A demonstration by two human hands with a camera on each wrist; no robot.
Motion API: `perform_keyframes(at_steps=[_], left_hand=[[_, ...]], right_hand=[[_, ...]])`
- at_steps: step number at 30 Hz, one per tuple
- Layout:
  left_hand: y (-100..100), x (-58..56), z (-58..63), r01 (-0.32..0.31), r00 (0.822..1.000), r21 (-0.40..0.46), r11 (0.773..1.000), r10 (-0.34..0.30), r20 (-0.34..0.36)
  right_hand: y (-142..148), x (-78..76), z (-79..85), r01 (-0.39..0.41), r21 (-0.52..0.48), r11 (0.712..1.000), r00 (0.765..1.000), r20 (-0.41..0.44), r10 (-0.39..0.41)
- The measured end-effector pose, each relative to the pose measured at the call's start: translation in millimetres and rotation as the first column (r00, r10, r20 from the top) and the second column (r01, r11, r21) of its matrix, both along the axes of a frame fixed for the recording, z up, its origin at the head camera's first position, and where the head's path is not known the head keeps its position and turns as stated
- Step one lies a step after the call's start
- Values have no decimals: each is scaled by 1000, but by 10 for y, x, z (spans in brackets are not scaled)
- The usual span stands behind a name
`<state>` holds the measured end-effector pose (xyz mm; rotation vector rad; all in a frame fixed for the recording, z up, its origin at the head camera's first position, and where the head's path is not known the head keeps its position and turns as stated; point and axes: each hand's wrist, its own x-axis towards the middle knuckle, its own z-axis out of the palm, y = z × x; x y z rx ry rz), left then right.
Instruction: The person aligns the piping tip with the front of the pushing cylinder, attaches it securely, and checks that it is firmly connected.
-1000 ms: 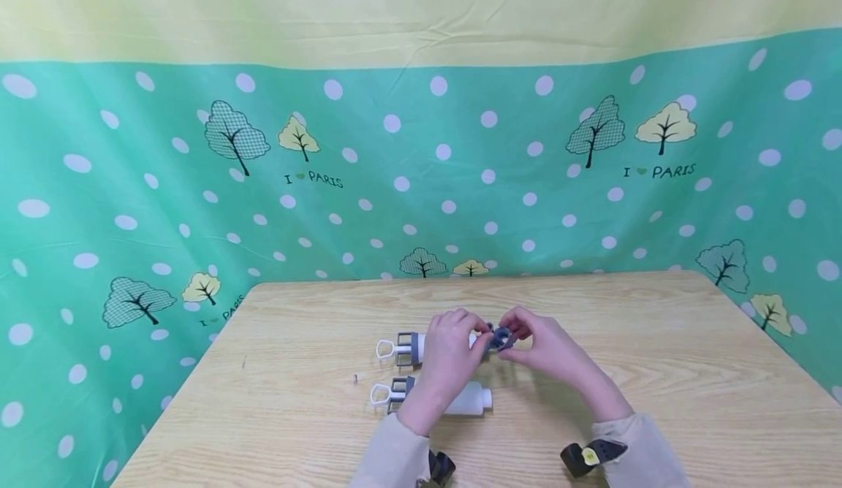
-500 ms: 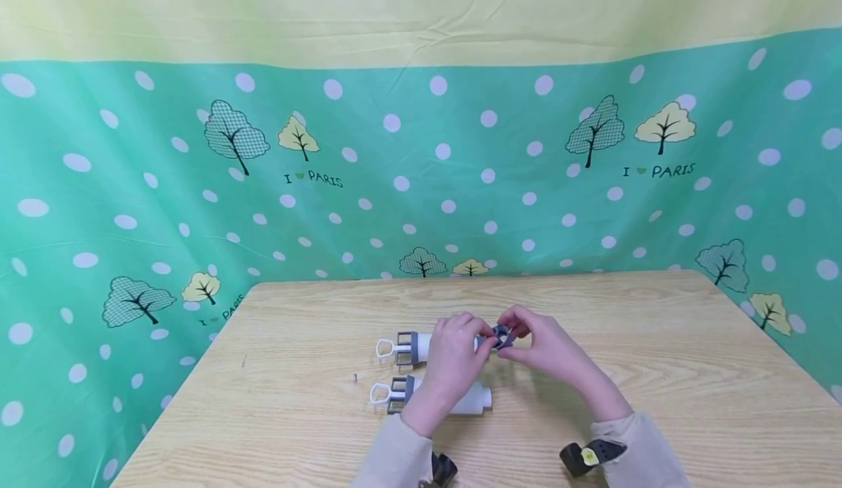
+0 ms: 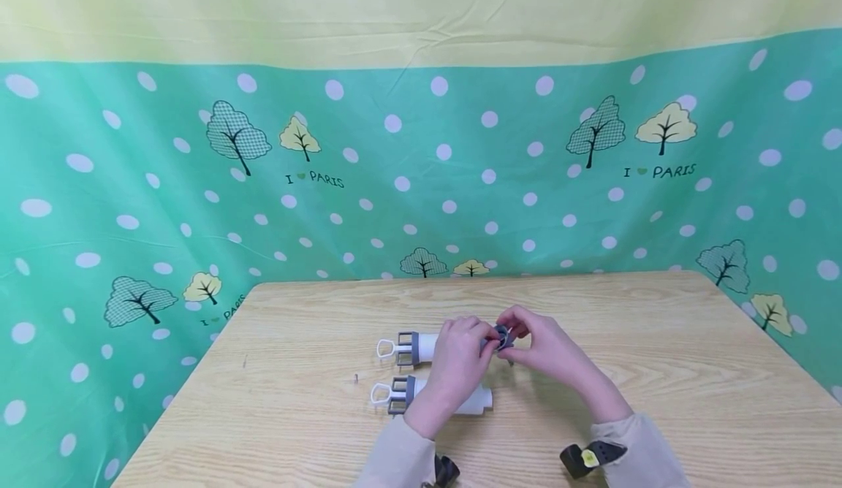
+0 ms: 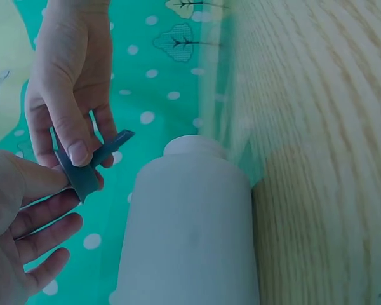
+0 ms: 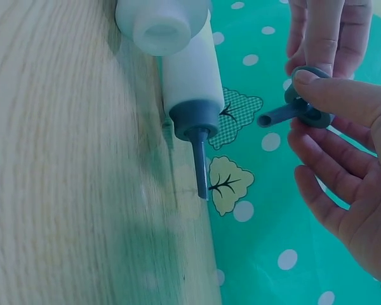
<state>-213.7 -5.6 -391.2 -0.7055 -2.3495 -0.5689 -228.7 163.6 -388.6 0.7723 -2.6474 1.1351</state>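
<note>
A grey screw-on nozzle (image 5: 286, 114) with a wide ring-like cap and slim spout is between both hands, raised off the table. My right hand (image 3: 542, 343) pinches its cap between thumb and fingers. From the other side, my left hand (image 3: 455, 362) grips the cap's rim by thumb and forefinger; the fingertips are partly hidden. Just beneath lie two white plunger tubes with grey collars and white loop handles. The nearer tube (image 3: 475, 402) shows a bare neck. On the farther tube (image 3: 426, 347) sits a matching grey nozzle (image 5: 193, 121), visible in the right wrist view.
A wood-grain table (image 3: 296, 415) carries everything. One tiny dark bit (image 3: 356, 378) lies left of the tubes. Behind the table hangs a green dotted curtain (image 3: 368, 239) with tree prints. Each sleeve wears a black wrist camera (image 3: 579, 460).
The left hand has shifted slightly right, closer to the right hand. The grey nozzle has turned a little between the fingers. Both tubes have stayed in place.
</note>
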Motion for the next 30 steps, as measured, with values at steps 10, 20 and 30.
perform_keyframes(at_steps=[10,20,30], left_hand=[[32,-3,-3,1,999,-42,999,-3,-41],[21,-17,-19,7,999,-66,998,-9,-37],[-38,5,31,7,999,-68,998,-4,39]], right_hand=[[14,-5,-1,-19,9,1000,1000,1,19],[16,-6,11,-43,10,999,999,-7,44],[23,44,-5,-37,25,999,998,59,36]])
